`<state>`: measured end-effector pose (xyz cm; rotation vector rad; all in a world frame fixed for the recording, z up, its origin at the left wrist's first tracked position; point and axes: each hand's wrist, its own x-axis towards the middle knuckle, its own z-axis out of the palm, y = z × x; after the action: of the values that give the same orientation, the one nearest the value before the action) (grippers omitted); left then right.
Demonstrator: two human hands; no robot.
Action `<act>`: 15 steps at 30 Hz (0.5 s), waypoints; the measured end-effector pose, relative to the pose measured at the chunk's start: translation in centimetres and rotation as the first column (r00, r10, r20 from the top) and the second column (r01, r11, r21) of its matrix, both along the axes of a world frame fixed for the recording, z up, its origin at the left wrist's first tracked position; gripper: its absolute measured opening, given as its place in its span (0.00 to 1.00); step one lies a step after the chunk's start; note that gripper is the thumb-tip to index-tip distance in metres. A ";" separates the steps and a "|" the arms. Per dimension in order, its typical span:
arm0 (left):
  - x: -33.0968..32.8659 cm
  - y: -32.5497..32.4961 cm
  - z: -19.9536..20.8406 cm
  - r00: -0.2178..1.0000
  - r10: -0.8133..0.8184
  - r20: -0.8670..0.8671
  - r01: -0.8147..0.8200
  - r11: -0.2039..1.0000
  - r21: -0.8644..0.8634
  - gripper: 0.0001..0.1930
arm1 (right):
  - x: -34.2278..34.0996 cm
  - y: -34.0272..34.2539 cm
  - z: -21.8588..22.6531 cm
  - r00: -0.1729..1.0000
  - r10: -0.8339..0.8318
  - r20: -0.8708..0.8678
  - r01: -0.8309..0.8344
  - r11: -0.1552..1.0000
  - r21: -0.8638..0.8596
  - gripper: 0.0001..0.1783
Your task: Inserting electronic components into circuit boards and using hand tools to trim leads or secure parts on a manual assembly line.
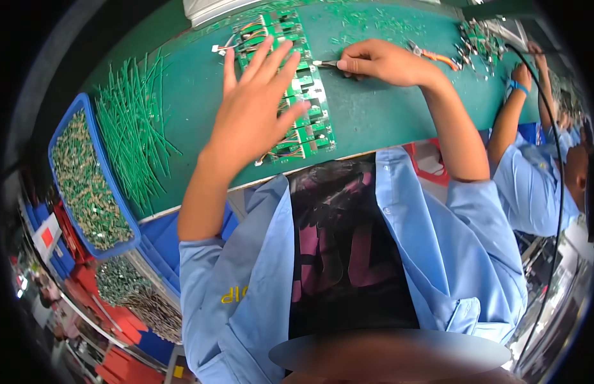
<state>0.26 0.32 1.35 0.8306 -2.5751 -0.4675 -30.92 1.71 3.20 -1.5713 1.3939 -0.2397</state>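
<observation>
A long panel of joined green circuit boards (319,121) lies on the green bench top, with black and white parts on it and thin coloured wires at its left side. My left hand (255,105) rests flat over the panel's left part, fingers spread, and hides some of the boards. At the panel's right edge my right hand (380,63) is closed in a pinch on slim metal tweezers (329,63). Their tip points left and meets a small white piece at the edge. Whether the tip grips that piece I cannot tell.
Thin green strips (134,121) lie piled at the left beside a blue bin (134,224) full of small parts. Orange-handled pliers (441,59) lie at the right near a heap of boards (479,41). A co-worker's arm (511,112) reaches in there. Green scraps litter the far side.
</observation>
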 end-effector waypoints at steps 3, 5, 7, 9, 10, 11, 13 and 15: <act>0.7 2.8 1.1 0.992 -0.057 0.116 0.047 0.995 0.084 0.43 | 0.3 0.4 -0.2 0.999 0.038 0.004 -0.038 0.999 -0.003 0.24; 0.9 3.8 0.5 0.990 -0.050 0.129 0.036 0.993 0.111 0.47 | 0.4 0.5 -0.3 0.999 0.047 -0.007 -0.047 0.999 0.002 0.24; 1.0 4.6 -0.2 0.989 -0.047 0.141 0.026 0.989 0.144 0.52 | 0.5 0.8 -0.5 0.998 0.053 -0.020 -0.053 0.999 0.012 0.24; 0.9 5.0 -0.2 0.988 -0.027 0.151 0.007 0.991 0.134 0.54 | 0.7 1.0 -0.3 0.997 0.072 -0.019 -0.071 0.997 0.020 0.24; 0.9 5.1 -0.3 0.987 -0.015 0.158 -0.005 0.992 0.127 0.55 | 0.8 1.4 -0.2 0.996 0.083 -0.021 -0.082 0.996 0.030 0.24; 0.8 5.3 -0.3 0.986 -0.004 0.166 -0.017 0.993 0.121 0.57 | 0.9 1.6 -0.2 0.995 0.094 -0.022 -0.093 0.995 0.041 0.24; 0.7 5.4 -0.5 0.983 0.001 0.182 -0.022 0.993 0.114 0.59 | 1.0 1.7 -0.5 0.995 0.098 -0.015 -0.097 0.994 0.051 0.24; 0.5 5.4 -0.8 0.987 -0.004 0.164 -0.011 0.996 0.093 0.60 | 0.8 1.6 -0.9 0.996 0.083 -0.014 -0.082 0.995 0.051 0.24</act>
<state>0.76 5.71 0.51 0.9417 -2.7184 -0.5430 -30.07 3.35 2.26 -1.5883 1.3340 -0.1413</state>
